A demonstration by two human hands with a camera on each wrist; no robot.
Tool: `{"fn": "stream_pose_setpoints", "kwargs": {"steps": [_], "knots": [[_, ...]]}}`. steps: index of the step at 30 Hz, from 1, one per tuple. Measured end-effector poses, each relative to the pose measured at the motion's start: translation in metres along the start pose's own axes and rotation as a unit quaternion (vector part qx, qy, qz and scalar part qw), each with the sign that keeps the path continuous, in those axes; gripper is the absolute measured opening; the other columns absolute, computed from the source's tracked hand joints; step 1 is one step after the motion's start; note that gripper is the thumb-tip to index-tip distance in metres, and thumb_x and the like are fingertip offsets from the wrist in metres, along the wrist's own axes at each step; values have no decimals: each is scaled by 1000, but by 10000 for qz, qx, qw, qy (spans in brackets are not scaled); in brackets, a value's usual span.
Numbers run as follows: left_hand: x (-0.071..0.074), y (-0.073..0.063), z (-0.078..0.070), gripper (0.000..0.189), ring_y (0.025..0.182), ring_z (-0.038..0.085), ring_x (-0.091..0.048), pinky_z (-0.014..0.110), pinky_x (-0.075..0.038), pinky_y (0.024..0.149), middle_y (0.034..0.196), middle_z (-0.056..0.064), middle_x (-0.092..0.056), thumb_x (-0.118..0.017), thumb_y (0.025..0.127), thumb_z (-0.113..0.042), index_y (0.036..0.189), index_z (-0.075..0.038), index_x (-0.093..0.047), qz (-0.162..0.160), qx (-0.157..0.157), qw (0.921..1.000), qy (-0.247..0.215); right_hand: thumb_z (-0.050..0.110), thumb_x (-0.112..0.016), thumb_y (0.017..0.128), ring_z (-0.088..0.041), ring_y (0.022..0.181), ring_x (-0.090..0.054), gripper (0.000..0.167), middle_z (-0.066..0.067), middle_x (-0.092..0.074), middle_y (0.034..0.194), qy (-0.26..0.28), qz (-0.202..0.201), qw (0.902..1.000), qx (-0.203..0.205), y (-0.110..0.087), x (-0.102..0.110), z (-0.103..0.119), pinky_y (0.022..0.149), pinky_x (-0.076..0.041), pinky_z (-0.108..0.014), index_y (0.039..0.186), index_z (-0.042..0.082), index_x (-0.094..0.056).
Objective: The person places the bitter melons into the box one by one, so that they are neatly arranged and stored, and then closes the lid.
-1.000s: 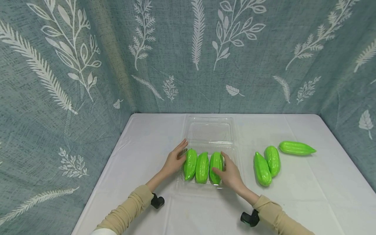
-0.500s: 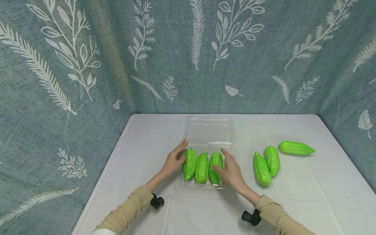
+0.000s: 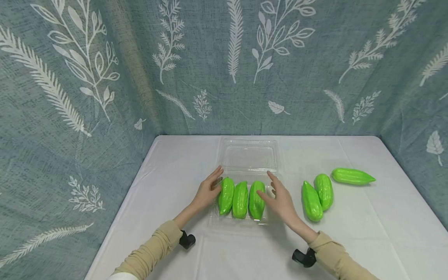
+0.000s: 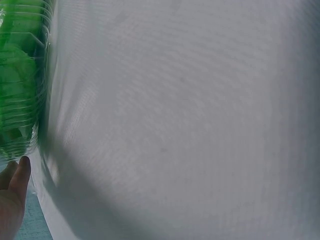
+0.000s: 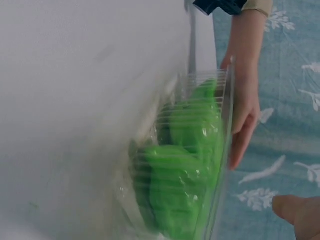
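Note:
A clear plastic clamshell box (image 3: 250, 154) stands open on the table, its lid folded toward the back. Three glossy green ridged melons, like bitter melons, lie side by side in its base: the left melon (image 3: 226, 195), the middle melon (image 3: 240, 201) and the right melon (image 3: 256, 208). My left hand (image 3: 205, 193) rests at the base's left side with fingers extended; the left wrist view shows its fingertips (image 4: 24, 167) at the box wall. Beside the right melon, my right hand (image 3: 282, 201) is spread, thumb above the melon, holding nothing. Its thumb (image 5: 285, 207) shows in the right wrist view.
Right of the box, two more green melons (image 3: 312, 202) (image 3: 324, 191) lie touching. Another melon (image 3: 352, 176) lies crosswise behind them. A white cloth covers the table (image 3: 168, 171); a patterned blue-green curtain (image 3: 217, 97) hangs behind and at the sides.
My right hand has drawn back to the right and slightly up, away from the right melon, its fingers spreading. The left hand and the melons have stayed in place.

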State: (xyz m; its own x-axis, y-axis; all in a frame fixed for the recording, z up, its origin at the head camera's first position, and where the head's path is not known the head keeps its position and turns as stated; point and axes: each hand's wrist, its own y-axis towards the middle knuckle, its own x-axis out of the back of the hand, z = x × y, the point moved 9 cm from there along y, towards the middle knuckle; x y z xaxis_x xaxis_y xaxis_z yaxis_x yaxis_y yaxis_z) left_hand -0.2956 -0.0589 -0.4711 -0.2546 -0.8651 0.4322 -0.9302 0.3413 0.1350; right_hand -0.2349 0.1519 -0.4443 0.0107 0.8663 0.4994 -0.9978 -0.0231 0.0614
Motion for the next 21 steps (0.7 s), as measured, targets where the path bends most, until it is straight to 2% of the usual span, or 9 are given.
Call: {"fn": "stream_pose_setpoints", "kwargs": {"steps": [3, 6, 8, 12, 21], "knots": [[1, -1, -4, 53, 134, 38, -40, 43, -39, 111, 155, 20, -25, -49, 89, 8, 140, 7, -38, 11, -16, 10000, -62, 19, -63, 90, -47, 132, -38, 71, -25, -29, 151, -6, -74, 10000, 36, 0, 6, 0, 108, -41, -50, 148, 1, -25], [2, -4, -19, 52, 134, 40, -39, 45, -38, 111, 155, 22, -23, -48, 89, 9, 140, 10, -36, 115, 34, 9998, -128, 18, -62, 90, -46, 132, -39, 70, -26, -29, 151, -35, -163, 9999, 26, 0, 11, -3, 108, -41, -50, 148, 0, -26], [2, -5, -22, 52, 134, 40, -39, 44, -38, 111, 155, 21, -22, -48, 90, 8, 140, 9, -35, 178, 55, 9998, -70, 19, -62, 91, -46, 132, -39, 70, -26, -30, 151, -71, -217, 9997, -11, 1, 14, -5, 108, -41, -49, 147, 0, -26], [3, -6, -23, 52, 135, 38, -39, 42, -38, 112, 155, 19, -22, -48, 90, 8, 141, 7, -36, 188, 98, 9998, -9, 20, -61, 92, -46, 132, -39, 69, -26, -30, 150, -24, -305, 9995, -69, 1, 21, -9, 109, -41, -49, 148, 0, -25], [2, -4, -20, 52, 134, 39, -39, 43, -38, 111, 155, 23, -22, -48, 90, 8, 141, 8, -35, 177, 46, 9998, -19, 18, -57, 94, -48, 136, -31, 68, -30, -26, 150, 540, -387, 9976, -201, 0, 41, -17, 115, -33, -51, 148, -1, -21]]}}
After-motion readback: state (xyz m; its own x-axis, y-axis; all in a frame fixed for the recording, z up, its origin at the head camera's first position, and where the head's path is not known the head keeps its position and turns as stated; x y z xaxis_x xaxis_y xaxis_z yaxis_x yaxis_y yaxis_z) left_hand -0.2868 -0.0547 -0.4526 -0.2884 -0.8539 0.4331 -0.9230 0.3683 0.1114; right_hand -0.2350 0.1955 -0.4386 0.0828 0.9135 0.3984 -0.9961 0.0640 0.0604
